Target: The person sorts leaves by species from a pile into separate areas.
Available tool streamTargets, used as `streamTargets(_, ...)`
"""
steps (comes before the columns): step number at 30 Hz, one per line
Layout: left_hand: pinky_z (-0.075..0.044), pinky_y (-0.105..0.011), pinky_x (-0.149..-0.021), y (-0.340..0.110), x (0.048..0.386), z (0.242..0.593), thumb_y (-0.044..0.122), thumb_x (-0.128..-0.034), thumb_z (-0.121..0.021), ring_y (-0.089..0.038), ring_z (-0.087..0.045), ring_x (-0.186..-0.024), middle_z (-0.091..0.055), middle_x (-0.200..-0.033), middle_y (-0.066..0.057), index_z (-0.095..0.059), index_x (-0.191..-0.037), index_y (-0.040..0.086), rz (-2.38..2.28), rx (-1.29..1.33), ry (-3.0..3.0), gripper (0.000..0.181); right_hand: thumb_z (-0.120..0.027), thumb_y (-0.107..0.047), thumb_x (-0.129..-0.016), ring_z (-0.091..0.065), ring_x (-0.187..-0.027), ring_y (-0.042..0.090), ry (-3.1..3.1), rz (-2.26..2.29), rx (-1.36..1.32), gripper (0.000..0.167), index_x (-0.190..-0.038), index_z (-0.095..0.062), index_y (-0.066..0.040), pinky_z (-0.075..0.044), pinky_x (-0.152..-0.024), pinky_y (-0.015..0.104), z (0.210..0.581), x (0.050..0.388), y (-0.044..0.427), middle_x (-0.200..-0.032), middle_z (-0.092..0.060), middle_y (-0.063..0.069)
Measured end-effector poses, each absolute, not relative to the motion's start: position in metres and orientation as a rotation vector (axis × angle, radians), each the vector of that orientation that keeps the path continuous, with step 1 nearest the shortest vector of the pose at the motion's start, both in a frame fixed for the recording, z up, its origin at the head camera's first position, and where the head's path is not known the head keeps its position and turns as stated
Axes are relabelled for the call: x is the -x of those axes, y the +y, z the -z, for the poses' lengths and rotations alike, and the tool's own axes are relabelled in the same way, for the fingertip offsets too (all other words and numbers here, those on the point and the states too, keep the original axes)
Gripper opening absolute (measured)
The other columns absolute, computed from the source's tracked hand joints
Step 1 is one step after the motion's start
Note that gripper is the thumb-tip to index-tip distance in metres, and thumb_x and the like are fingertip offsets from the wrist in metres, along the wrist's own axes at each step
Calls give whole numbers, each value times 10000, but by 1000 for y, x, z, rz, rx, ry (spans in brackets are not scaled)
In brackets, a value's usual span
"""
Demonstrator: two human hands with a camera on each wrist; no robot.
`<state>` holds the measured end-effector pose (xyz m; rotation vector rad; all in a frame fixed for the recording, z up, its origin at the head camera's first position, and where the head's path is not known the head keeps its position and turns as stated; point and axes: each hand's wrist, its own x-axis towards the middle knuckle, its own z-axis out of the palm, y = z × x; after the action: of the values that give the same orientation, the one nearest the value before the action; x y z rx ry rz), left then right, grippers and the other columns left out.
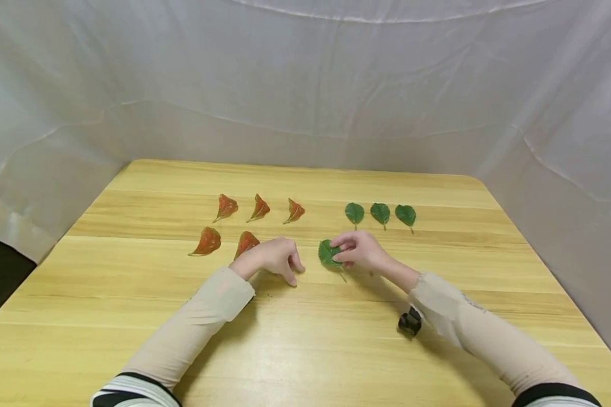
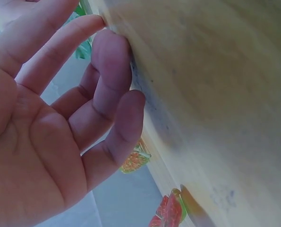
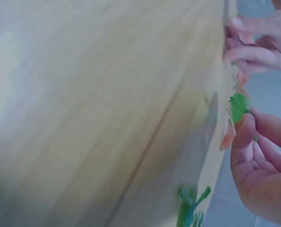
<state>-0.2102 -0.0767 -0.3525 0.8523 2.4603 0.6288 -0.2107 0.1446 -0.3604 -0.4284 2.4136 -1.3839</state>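
Note:
My right hand [image 1: 361,251] pinches a green leaf [image 1: 327,252] between thumb and fingertips, low over the wooden table. In the right wrist view that leaf [image 3: 238,106] stands up from the pinch. To its left, my left hand [image 1: 275,257] rests near the tabletop, its fingers [image 2: 113,71] loosely curled with nothing seen between them. That hand partly covers a red leaf [image 1: 246,242]; another red leaf [image 1: 207,241] lies farther left. In the right wrist view, a second green leaf [image 3: 190,205] lies near the right hand, mostly hidden in the head view.
Three red leaves [image 1: 226,207] form a row at the back left of the table [image 1: 305,350]. Three green leaves [image 1: 379,213] line up at the back right. White cloth [image 1: 305,85] hangs around the table. A small black camera [image 1: 409,323] sits under the right wrist.

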Motion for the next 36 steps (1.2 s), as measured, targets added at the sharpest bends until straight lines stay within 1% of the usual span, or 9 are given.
streamTargets(7,-406,-179,-604,-76,208,353,118,-650,-790,-43,-488,-651,-660,-970,-14,-708,-929,81,-613,-829,2476,293,-655,23,-773,-586,-576,152,2416,1486,353,315,-1059,-572,125,-510,-575,318,360,211,169,-797,-622,138)
streamTargets(13,-406,-180,-594,-75,207,353,129,-646,-793,-48,-491,-643,-661,-968,-10,-707,-934,91,-593,-815,2495,303,-633,31,-790,-575,-585,129,2396,1559,248,344,-1095,-527,149,-507,-591,301,358,210,193,-902,-607,165)
streamTargets(21,-416,-188,-629,-74,206,352,133,-649,-790,-52,-512,-684,-659,-974,-4,-710,-921,102,-573,-793,2506,285,-618,26,-807,-572,-603,122,2393,1608,183,387,-1137,-474,167,-505,-623,294,354,209,220,-877,-590,109)
streamTargets(26,-425,-192,-654,-74,205,352,129,-653,-789,-45,-531,-719,-660,-973,-4,-711,-920,102,-580,-791,2504,279,-614,28,-809,-572,-606,115,2412,1604,169,411,-1157,-452,175,-507,-626,283,357,209,234,-906,-598,120)
streamTargets(32,-440,-211,-690,-74,206,353,129,-654,-790,-71,-565,-791,-661,-971,-2,-713,-912,103,-577,-790,2508,270,-605,45,-810,-572,-605,105,2437,1599,118,404,-1153,-449,189,-507,-619,268,360,208,247,-886,-594,98)
streamTargets(36,-445,-222,-710,-74,207,354,131,-655,-790,-93,-577,-839,-661,-969,5,-715,-909,108,-579,-783,2507,266,-605,66,-799,-559,-589,107,2416,1601,71,404,-1142,-441,202,-504,-589,257,361,207,253,-858,-580,105)
